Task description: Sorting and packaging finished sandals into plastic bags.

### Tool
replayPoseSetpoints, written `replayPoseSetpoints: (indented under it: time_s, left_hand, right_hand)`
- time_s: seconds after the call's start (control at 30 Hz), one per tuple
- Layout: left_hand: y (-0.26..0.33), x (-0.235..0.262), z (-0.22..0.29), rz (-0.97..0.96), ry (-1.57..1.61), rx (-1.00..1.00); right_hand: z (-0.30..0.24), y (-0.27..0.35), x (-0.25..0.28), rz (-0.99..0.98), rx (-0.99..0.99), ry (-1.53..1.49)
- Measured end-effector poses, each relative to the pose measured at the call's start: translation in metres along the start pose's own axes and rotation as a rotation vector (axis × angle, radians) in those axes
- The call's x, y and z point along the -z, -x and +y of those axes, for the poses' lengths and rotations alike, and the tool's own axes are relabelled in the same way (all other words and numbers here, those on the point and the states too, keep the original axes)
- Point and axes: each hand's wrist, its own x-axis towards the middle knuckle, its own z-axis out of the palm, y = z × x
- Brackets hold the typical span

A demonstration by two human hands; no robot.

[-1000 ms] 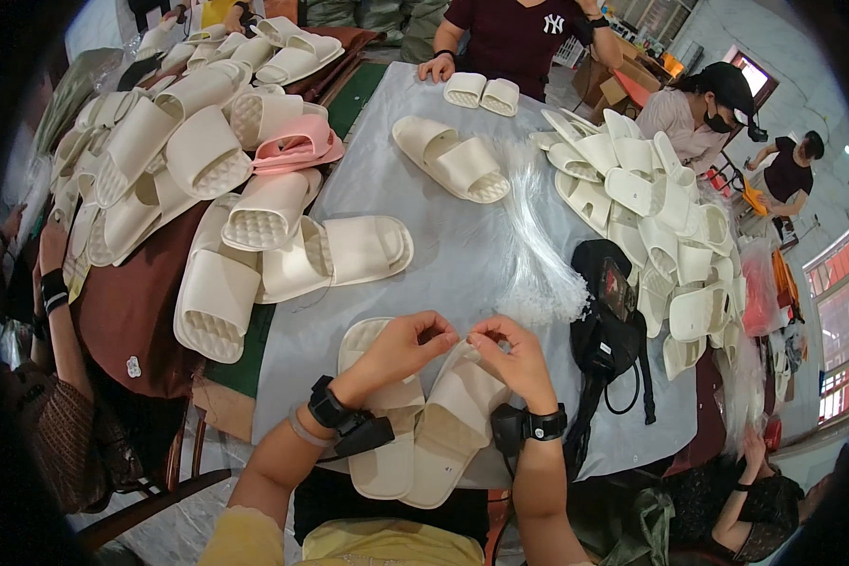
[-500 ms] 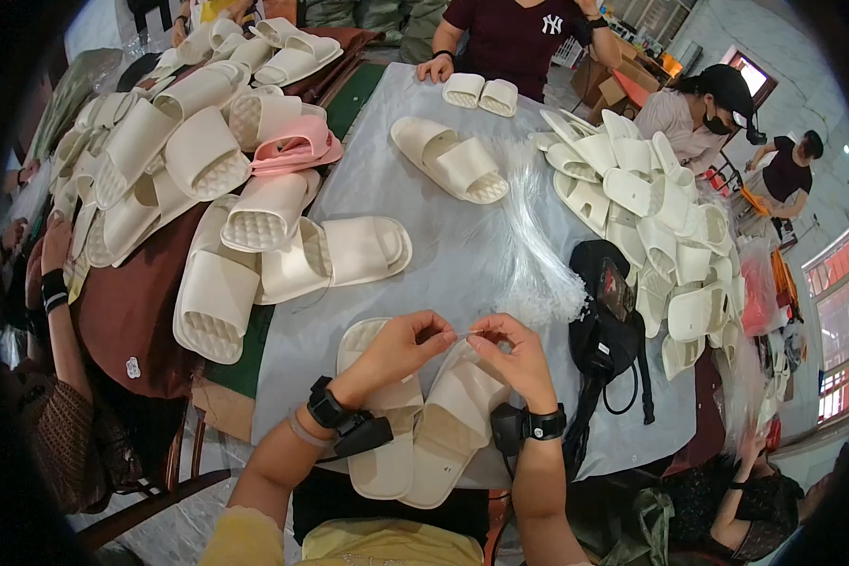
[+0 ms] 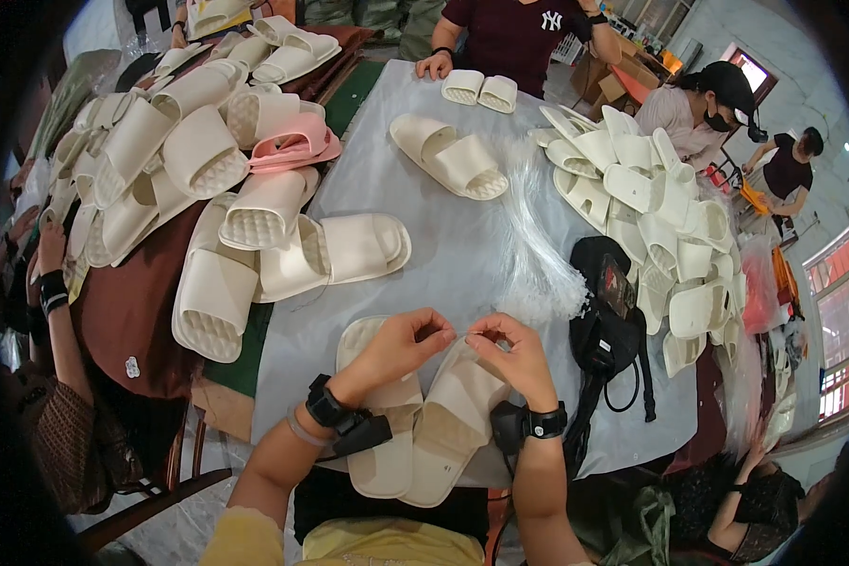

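Note:
My left hand (image 3: 407,345) and my right hand (image 3: 511,349) meet almost fingertip to fingertip, both closed in a pinch. Between them is a thin clear plastic strand, so fine that it hardly shows now. Below the hands lie two cream slippers side by side at the table's near edge: the left slipper (image 3: 379,464) is partly covered by my left hand and wrist, the right slipper (image 3: 462,401) lies tilted against it. A bundle of clear plastic strands (image 3: 536,241) spreads over the grey table beyond my right hand.
Cream slippers are heaped at the left (image 3: 198,151) and right (image 3: 670,208), with a pink slipper (image 3: 295,143) in the left heap. A black bag (image 3: 602,321) with straps lies right of my right hand. A person (image 3: 509,38) stands across the grey table (image 3: 349,311); others work around.
The fingertips stay almost in place, pinched close together. The pale strand seen between them earlier is now barely visible. The slippers below have not moved.

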Motion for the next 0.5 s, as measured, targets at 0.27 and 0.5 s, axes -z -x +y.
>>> replayPoseSetpoints:
  time_s: [0.27,0.5]
  left_hand:
    - [0.0,0.001,0.007,-0.021,0.001,0.045]
    - [0.0,0.001,0.005,-0.029,0.013,0.016]
  right_hand:
    - [0.005,-0.001,0.002,-0.006,0.008,0.019]
    - [0.0,-0.001,0.0,0.022,0.004,-0.038]
